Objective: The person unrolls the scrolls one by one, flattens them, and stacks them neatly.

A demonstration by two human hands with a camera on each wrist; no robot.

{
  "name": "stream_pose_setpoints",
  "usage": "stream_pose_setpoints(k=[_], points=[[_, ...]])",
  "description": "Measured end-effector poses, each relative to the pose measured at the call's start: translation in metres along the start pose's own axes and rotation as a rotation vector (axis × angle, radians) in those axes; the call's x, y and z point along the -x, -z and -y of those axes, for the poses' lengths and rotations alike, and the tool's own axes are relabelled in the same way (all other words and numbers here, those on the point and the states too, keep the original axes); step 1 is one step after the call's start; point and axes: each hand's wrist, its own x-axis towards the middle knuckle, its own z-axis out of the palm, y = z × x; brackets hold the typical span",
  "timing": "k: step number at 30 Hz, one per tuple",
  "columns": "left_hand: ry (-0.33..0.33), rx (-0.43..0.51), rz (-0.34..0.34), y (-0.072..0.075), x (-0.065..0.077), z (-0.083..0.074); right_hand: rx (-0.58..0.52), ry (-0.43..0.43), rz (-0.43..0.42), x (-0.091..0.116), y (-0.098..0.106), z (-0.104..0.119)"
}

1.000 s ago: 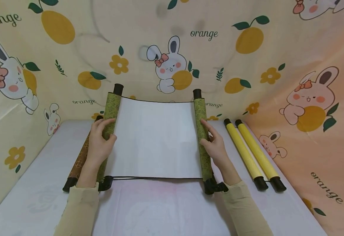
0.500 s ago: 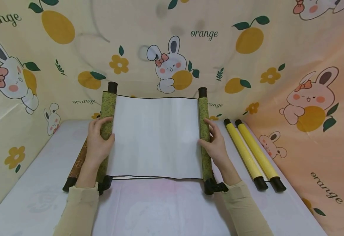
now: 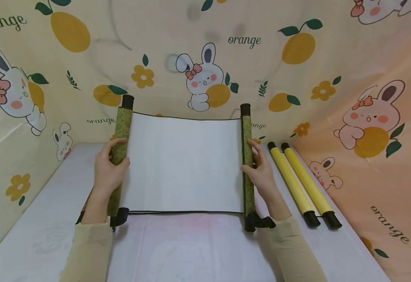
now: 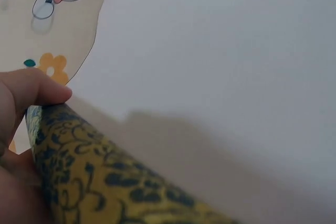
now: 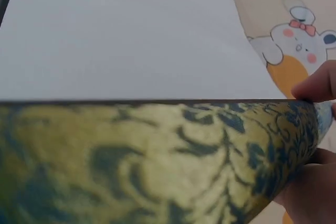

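Observation:
Between my two hands a scroll [image 3: 186, 164] is spread part-way, its blank white sheet edged in thin black. My left hand [image 3: 108, 168] grips the green patterned left roll, thumb on the inner side and fingers behind. In the left wrist view that roll [image 4: 100, 171] shows dark floral figures, with a fingertip at its edge. My right hand [image 3: 262, 172] holds the right roll [image 3: 247, 156], which is thinner, thumb in front. The right wrist view has the same floral roll [image 5: 157, 156] pinched at its right end. Black knobs cap both rolls.
Two yellow scrolls [image 3: 293, 184] with black ends lie side by side on the white-covered table [image 3: 177, 250], to the right. A brown scroll [image 3: 83, 207] lies mostly hidden behind my left hand. A cloth backdrop [image 3: 262, 66] with rabbits and oranges rises behind and at both sides.
My left hand has moved left with its roll, and the right roll has shifted slightly right. More white sheet shows between them. The brown scroll is now more covered by my left arm.

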Motion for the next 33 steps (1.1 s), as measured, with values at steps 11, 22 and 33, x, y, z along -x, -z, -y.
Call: stream_pose_setpoints(k=[11, 22, 33], points=[[0.004, 0.046, -0.031, 0.010, -0.001, -0.001, 0.022, 0.008, -0.031, -0.002, 0.011, 0.003], [0.006, 0.083, -0.023, 0.012, -0.002, 0.000, 0.036, -0.022, -0.045, -0.001, 0.012, 0.004], [0.011, 0.081, -0.104, 0.013, 0.000, 0.000, -0.038, -0.014, -0.058, -0.002, 0.016, 0.002]])
